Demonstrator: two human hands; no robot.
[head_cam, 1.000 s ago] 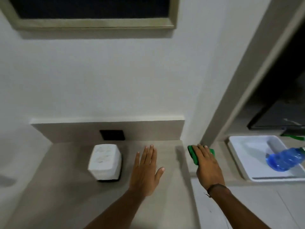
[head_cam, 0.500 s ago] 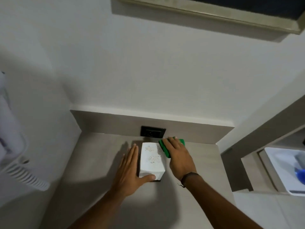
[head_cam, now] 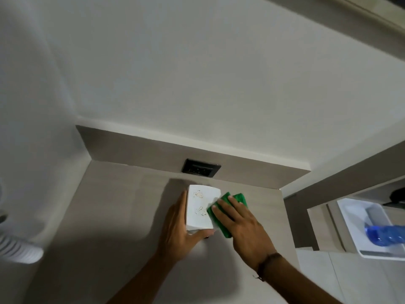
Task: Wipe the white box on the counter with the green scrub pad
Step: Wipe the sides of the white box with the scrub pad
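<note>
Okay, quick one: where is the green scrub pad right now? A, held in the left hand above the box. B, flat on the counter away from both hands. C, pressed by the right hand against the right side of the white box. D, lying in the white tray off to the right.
C: the right hand presses the green scrub pad onto the right part of the white box, while the left hand steadies the box's left side.

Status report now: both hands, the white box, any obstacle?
Left hand braces white box. Right hand presses green scrub pad on its right side. Nothing in the way.
</note>
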